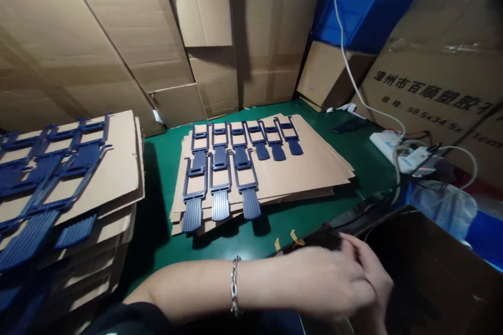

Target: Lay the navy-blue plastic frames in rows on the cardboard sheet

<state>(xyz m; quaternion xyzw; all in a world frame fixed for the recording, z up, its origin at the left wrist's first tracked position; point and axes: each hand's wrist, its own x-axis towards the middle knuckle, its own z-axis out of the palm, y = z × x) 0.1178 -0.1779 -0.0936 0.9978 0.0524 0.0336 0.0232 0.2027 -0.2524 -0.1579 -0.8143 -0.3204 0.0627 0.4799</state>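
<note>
My left hand (326, 282), with a chain bracelet (234, 283) on its wrist, reaches across to the right and lies on the rim of a dark open cardboard box (432, 272). My right hand (375, 275) sits just behind it at the same rim, partly covered. Their fingers curl together over the box edge, and whether they grip anything is hidden. Further out, several dark blue plastic clip parts (220, 167) lie in two rows on a stack of cardboard sheets (314, 167).
A taller pile of cardboard sheets (118, 167) carrying more blue parts (51, 167) stands at the left. The table has a green mat (161, 167). Cardboard boxes wall the back. A blue crate (369, 0), a power strip (393, 144) with a white cable and a plastic bag (444, 204) are at the right.
</note>
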